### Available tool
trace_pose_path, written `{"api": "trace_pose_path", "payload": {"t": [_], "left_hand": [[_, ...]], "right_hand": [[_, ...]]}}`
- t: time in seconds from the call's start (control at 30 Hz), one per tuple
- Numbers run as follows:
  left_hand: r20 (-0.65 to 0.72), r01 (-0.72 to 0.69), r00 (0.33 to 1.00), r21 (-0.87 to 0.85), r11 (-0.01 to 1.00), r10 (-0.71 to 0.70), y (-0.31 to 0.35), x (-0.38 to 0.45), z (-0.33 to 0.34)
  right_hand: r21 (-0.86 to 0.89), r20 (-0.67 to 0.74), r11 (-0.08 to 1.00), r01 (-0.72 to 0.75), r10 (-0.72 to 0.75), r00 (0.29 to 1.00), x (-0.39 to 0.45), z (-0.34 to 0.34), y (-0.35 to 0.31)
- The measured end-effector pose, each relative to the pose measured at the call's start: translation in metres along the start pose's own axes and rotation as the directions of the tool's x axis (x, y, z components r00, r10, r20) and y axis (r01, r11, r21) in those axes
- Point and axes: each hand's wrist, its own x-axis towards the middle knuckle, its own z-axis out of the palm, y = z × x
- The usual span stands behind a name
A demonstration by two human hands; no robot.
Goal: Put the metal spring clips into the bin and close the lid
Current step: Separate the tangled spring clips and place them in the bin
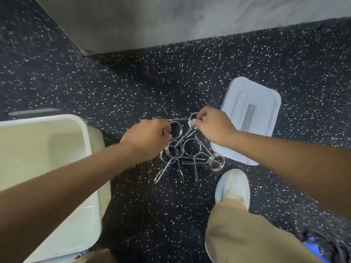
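While gripped — clips [187, 149] (between fingers [197, 121])

Single view only, head-worn wide-angle, so nothing is shared between views. I'm looking steeply down and slightly forward at the speckled floor [148, 82], close range, from standing or bent-over height. Both forearms enter from the bottom corners and meet near frame centre. The left hand [146, 139] and right hand [212, 126] sit mid-frame over the spring clips [190, 150]. The bin [83, 130] is cut off by the left edge, the lid [266, 95] lies centre-right, and a wall base [171, 25] runs along the top. Edges bow from lens distortion.
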Motion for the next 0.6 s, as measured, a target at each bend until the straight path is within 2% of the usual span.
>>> {"api": "trace_pose_path", "payload": {"t": [0.1,0.23,0.37,0.47,0.6], "left_hand": [[0.066,-0.072,0.996,0.278,0.958,0.056,0.002,0.024,0.02],[0.155,-0.209,0.977,0.554,0.806,0.147,0.002,0.041,0.042],[0.154,-0.236,0.972,0.657,0.716,0.179,0.001,0.048,0.048],[0.139,-0.209,0.978,0.727,0.655,0.158,0.004,0.05,0.052],[0.124,-0.187,0.982,0.705,0.684,0.141,0.006,0.054,0.049]], "right_hand": [[-0.102,-0.023,0.993,0.055,-0.058,0.998,0.014,0.012,0.005],[-0.16,0.02,0.982,0.097,-0.095,0.995,0.024,0.019,0.011],[-0.2,0.087,0.97,0.14,-0.124,0.988,0.033,0.016,0.017],[-0.237,0.078,0.954,0.185,-0.171,0.982,0.033,0.019,0.02],[-0.251,0.067,0.951,0.179,-0.168,0.984,0.026,0.022,0.019]]}}
